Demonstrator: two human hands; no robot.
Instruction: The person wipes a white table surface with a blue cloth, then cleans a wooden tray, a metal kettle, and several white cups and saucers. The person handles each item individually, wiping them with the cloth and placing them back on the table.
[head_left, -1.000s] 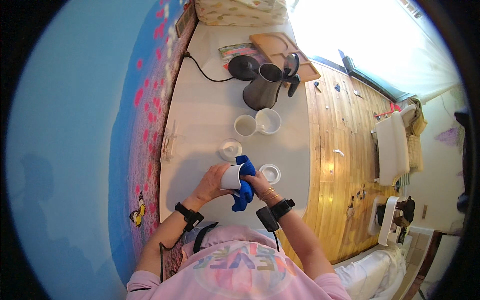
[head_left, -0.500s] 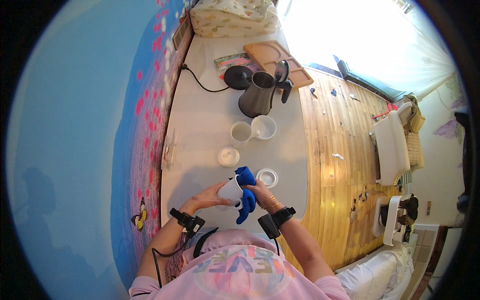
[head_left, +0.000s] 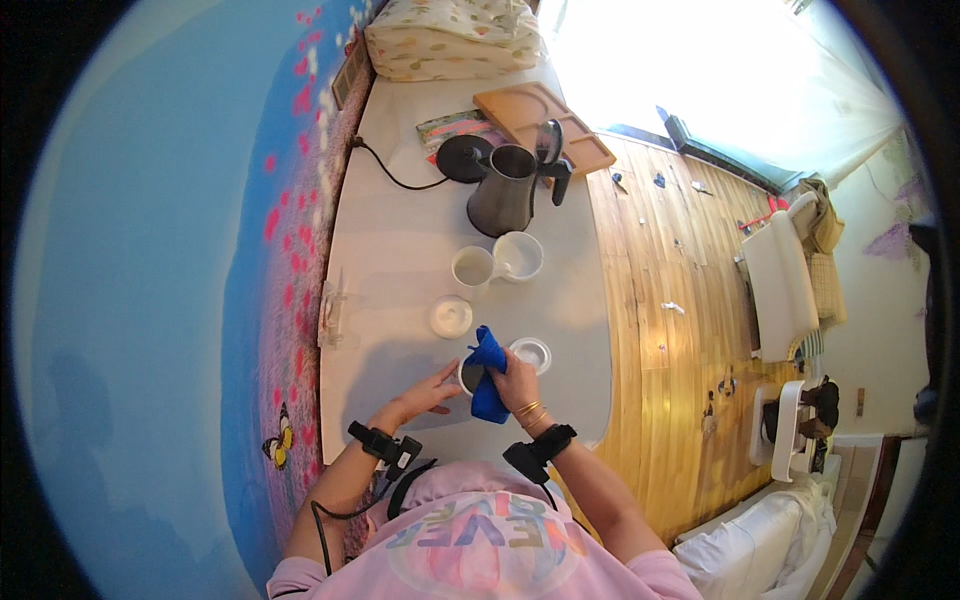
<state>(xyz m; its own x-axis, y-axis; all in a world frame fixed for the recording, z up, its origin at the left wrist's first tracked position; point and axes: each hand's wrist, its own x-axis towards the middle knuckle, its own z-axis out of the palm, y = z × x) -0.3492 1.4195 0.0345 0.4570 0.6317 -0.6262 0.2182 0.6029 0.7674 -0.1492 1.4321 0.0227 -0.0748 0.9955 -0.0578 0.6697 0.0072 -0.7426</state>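
From where I stand, the white cup [head_left: 466, 380] is between the person's two hands, low over the worktop [head_left: 385, 245], its mouth turned upward and partly covered by a blue cloth [head_left: 487, 385]. The right hand [head_left: 516, 384] is bunched around that cloth at the cup's right side. The left hand [head_left: 425, 394] has its fingers stretched along the cup's left side; I can't tell whether it truly grips. What I glimpse inside the cup looks dark, too shaded to make out.

Just beyond the left hand lies a round white lid [head_left: 451, 316]; a white ring-shaped piece [head_left: 531, 354] sits right by the right hand. Farther ahead of both hands, a white mug [head_left: 472, 267] and a wider white cup [head_left: 522, 256] stand close together, open at the top, contents unclear. Past them stands a dark kettle [head_left: 502, 192], lid up, by its black base [head_left: 464, 159].

Pastel lettering runs across the pink shirt [head_left: 485, 535] behind the hands; print on the colourful packet [head_left: 450, 128] is too small to read. Farthest ahead are a wooden tray [head_left: 520, 108] and a patterned bag [head_left: 455, 45].
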